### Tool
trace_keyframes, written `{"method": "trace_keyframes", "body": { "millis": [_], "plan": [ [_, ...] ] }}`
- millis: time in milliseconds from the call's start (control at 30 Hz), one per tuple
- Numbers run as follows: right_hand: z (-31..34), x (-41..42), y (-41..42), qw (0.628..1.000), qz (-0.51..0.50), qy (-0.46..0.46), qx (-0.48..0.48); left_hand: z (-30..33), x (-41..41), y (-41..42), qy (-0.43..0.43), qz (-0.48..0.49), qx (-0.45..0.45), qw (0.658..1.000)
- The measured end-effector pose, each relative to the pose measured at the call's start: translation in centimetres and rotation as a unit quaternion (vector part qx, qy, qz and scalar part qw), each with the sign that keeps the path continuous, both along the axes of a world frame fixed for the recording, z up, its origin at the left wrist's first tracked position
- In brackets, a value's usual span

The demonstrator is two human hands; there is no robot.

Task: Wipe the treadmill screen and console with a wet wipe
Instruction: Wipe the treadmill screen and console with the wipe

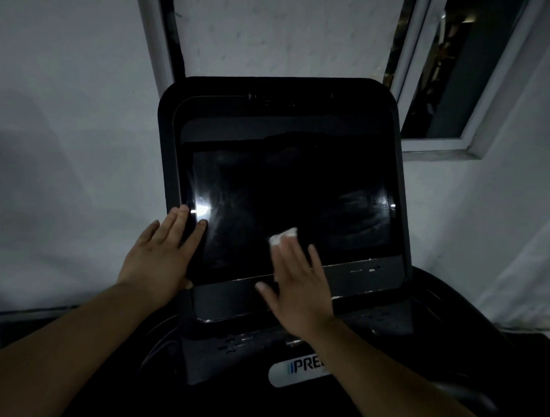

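The treadmill's dark screen (298, 191) fills the middle of the head view, set in a black console (278, 91) with a grey strip below it. A white wet wipe (282, 236) lies crumpled against the lower middle of the screen. My right hand (297, 280) presses it there with flat, spread fingers, and only the wipe's top edge shows past the fingertips. My left hand (165, 251) rests flat on the console's left edge, fingers together, fingertips touching the screen's left border. Streaks and a bright glare show on the left side of the screen.
A white wall stands behind the console, with a dark vertical post (171, 36) at the top and a white-framed window (469, 67) at the upper right. Below the console sit a vented panel and a white brand label (301, 369). Dark handlebars curve at both sides.
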State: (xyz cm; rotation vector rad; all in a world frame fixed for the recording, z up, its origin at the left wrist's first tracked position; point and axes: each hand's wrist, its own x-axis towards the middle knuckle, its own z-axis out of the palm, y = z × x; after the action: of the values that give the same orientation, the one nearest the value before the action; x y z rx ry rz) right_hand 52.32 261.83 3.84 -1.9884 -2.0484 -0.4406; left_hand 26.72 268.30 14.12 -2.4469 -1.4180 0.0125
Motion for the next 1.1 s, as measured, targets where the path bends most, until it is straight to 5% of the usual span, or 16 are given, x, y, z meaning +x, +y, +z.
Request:
{"method": "trace_keyframes", "body": {
  "millis": [133,367,533,733,933,1100],
  "plan": [
    [-0.1,2.4,-0.9,0.989,-0.127,0.079,-0.003,0.1,0.2,0.0,0.004,-0.001,0.006,1.000],
    [-2.6,-0.8,-2.9,0.999,0.024,0.027,-0.034,0.0,0.1,0.1,0.013,-0.002,0.016,1.000],
    [-2.0,6.6,-3.5,0.994,-0.097,0.047,-0.037,-0.1,0.1,0.1,0.032,0.005,0.013,0.999],
    [-2.3,7.7,-3.3,0.958,-0.207,0.197,-0.007,0.2,0.3,-0.1,0.035,0.007,0.017,0.999],
    [-4.1,2.6,-4.9,0.997,-0.013,0.052,-0.052,0.3,0.3,-0.5,0.048,0.016,0.003,0.999],
    [-3.1,10.6,-5.1,0.988,-0.137,0.062,-0.040,0.3,0.4,-0.3,0.046,0.019,0.006,0.999]
  ]
}}
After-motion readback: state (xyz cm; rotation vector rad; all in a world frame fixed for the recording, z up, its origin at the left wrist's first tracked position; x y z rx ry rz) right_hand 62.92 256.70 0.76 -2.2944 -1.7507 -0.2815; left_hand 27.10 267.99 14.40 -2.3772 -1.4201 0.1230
